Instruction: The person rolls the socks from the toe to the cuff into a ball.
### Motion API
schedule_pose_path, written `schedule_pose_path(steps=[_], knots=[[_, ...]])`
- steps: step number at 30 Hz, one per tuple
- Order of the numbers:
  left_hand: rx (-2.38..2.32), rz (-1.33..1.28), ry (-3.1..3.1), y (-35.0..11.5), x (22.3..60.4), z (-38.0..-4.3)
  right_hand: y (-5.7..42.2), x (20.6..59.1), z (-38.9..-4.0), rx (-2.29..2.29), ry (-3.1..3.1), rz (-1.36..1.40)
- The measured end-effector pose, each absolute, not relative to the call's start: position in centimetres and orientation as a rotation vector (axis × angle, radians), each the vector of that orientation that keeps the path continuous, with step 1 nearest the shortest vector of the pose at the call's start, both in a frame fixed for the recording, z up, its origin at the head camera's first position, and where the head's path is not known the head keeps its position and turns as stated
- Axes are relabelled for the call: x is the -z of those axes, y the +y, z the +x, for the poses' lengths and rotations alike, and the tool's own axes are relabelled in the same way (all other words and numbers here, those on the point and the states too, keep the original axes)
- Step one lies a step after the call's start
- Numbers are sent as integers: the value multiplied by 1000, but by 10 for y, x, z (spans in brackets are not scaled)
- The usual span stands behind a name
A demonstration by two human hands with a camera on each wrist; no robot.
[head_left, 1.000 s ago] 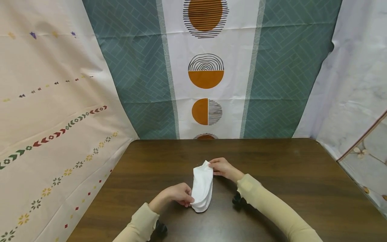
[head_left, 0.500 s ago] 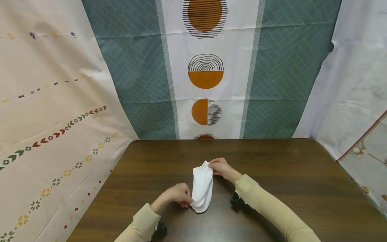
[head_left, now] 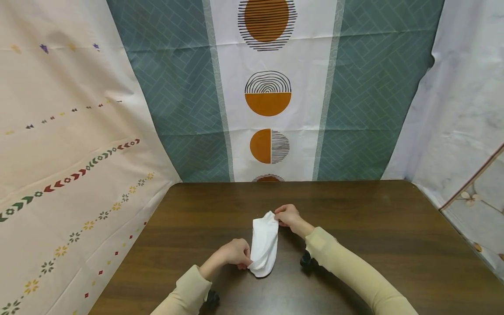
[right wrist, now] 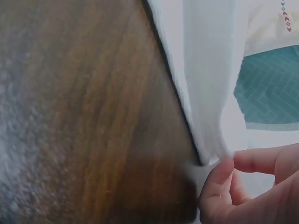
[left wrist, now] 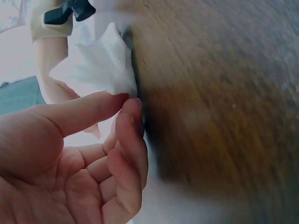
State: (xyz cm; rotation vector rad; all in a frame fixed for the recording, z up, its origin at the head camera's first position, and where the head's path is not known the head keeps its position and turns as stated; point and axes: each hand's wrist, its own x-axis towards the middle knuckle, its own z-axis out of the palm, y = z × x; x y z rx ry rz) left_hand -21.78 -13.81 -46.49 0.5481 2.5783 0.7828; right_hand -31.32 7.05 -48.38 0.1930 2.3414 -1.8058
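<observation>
A white sock (head_left: 264, 243) lies lengthwise on the brown wooden table (head_left: 354, 245), its layers showing at the near end. The left hand (head_left: 235, 252) pinches its near left edge between thumb and forefinger, and that corner is raised in a small fold. From the left wrist, the gathered fabric of the sock (left wrist: 100, 65) meets the thumb tip, with the other fingers loosely curled. At the far right corner, the right hand (head_left: 289, 217) pinches the sock between thumb and finger. Its wrist view shows the sock (right wrist: 205, 70) stretching away from those fingertips, with its edge along the tabletop.
Patterned cloths hang around the table: a cream one (head_left: 78, 175) at the left, a green and white one (head_left: 185, 96) behind, and a pale one (head_left: 464, 109) at the right. Black wrist devices (head_left: 307, 260) sit under the beige sleeves (head_left: 350, 267).
The left hand has lifted the sock's near left edge, so a fold now crosses the near end. The right hand keeps its pinch at the far corner, barely shifted.
</observation>
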Motion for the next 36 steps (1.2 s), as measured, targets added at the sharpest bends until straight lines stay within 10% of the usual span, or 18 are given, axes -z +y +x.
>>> schedule_pose_path(steps=[36], knots=[[-850, 880, 2657, -130, 456, -229, 76, 452, -279, 1640, 2305, -206]])
